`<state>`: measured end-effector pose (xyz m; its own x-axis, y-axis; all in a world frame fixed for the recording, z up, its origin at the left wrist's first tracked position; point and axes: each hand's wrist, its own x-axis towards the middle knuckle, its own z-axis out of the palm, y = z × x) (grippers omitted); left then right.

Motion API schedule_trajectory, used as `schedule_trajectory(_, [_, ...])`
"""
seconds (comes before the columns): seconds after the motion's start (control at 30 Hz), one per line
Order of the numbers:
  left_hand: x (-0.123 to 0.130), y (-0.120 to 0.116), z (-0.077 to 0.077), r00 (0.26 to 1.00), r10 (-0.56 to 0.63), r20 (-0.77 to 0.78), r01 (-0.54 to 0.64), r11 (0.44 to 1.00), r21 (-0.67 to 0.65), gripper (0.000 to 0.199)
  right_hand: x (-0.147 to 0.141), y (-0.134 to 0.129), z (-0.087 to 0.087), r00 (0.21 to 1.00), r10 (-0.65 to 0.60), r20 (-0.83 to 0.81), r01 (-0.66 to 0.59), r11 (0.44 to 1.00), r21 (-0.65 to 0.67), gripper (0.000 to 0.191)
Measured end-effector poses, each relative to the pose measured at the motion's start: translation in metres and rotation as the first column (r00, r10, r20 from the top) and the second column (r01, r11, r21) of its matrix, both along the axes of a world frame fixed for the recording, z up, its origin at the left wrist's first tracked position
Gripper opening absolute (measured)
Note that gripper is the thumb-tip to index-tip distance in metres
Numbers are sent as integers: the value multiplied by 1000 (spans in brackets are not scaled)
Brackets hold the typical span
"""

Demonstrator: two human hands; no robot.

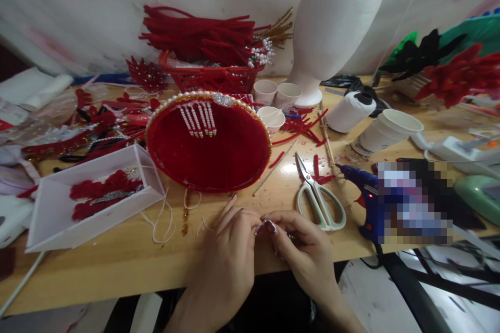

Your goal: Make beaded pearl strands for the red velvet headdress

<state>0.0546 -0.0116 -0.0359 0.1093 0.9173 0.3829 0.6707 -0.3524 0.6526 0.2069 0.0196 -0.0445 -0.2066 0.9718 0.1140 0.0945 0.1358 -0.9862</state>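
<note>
My left hand (234, 250) and my right hand (299, 244) meet over the table's front edge, fingertips pinched together. Whatever they hold between them is too small and too covered by the fingers to make out. Just beyond them stands a round red velvet piece (211, 156) with a pearl and gold bead rim and several short bead strands hanging near its top. Scissors (318, 195) with pale green handles lie partly spread to the right of my right hand. Loose white thread (164, 226) and a gold bead strand (185, 218) lie left of my left hand.
A white box (50, 213) with red flowers stands at left. Behind are a red basket (214, 79) of red stems, paper cups (288, 94) and a white mannequin head (338, 15). A blue glue gun (369, 197), thread spool (349, 112) and tilted cup (386, 132) are at right.
</note>
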Motion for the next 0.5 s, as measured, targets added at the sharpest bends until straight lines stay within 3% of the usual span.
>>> schedule_trajectory(0.13, [-1, -1, -2, 1000, -3, 14, 4, 999, -38, 22, 1, 1, 2, 1000, 20, -21, -21, 999, -49, 12])
schedule_trajectory(0.33, [0, 0, -2, 993, 48, -111, -37, 994, 101, 18, 1, 0, 2, 1000, 5, -13, -6, 995, -96, 12])
schedule_trajectory(0.5, [0, 0, 1, 990, 43, -136, -28, 993, 115, 18, -1, 0, 1, 999, 20, -35, -24, 992, -125, 14])
